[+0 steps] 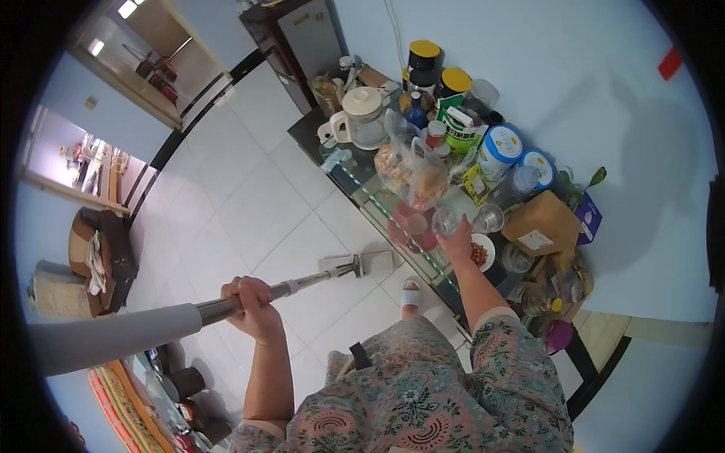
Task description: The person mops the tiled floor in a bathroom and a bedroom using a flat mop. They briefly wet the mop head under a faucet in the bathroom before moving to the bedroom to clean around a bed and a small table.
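Note:
My left hand [253, 306] is wrapped round the metal pole of a flat mop [284, 289]. The pole slants across the view, its thick grey grip at the left and its flat head [374, 263] on the tiled floor beside the table. Over the table, my right hand [455, 245] has its fingers on a clear drinking glass [445, 222]. Another clear glass [490, 218] stands just to the right of it. Close by the right wrist is a white bowl [487, 257] of small reddish-brown pieces, partly hidden by my hand.
The glass-topped table [362, 185] is crowded with a lidded white pitcher [363, 113], plastic bags of food [414, 170], white-and-blue tins [501, 147], a cardboard box [542, 223] and jars. White tiled floor [219, 192] lies left, with a brown armchair [102, 260] beyond.

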The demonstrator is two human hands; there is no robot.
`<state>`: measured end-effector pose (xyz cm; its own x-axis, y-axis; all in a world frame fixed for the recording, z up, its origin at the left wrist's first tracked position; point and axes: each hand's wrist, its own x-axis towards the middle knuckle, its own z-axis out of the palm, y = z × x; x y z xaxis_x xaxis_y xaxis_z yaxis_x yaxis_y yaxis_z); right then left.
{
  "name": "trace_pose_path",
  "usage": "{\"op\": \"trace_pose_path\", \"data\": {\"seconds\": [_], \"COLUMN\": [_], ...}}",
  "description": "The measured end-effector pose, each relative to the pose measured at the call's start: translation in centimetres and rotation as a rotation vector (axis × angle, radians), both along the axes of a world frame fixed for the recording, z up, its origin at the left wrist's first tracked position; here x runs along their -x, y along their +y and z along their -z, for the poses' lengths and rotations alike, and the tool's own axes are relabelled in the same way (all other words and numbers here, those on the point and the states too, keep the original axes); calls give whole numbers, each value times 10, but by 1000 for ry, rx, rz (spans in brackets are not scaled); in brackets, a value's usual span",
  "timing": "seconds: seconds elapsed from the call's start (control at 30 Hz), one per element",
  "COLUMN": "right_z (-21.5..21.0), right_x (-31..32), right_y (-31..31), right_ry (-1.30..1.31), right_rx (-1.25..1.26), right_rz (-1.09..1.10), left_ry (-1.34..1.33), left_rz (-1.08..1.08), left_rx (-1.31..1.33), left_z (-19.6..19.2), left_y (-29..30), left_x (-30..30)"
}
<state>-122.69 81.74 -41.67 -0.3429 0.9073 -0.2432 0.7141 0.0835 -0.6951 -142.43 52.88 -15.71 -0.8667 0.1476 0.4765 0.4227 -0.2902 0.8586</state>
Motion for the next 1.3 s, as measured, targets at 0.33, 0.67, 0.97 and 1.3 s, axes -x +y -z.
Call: {"op": "trace_pose_path", "data": {"seconds": [0.33,0.67,0.97,1.3], "right_z": [25,12,96,129], "right_x": [22,12,-143,-138], "right_y": [51,63,-60,-5], "right_ry": [-122,-46,-564,-690], "right_rx": [-123,-398,218,622], "right_rz": [-172,-35,589,896], "left_ry": [26,81,23,43], "left_rz": [88,223,285,249], "left_rx": [152,158,134,178], "left_z": [24,33,38,40], "left_y": [108,165,186,200], "left_x": [43,55,82,73]}}
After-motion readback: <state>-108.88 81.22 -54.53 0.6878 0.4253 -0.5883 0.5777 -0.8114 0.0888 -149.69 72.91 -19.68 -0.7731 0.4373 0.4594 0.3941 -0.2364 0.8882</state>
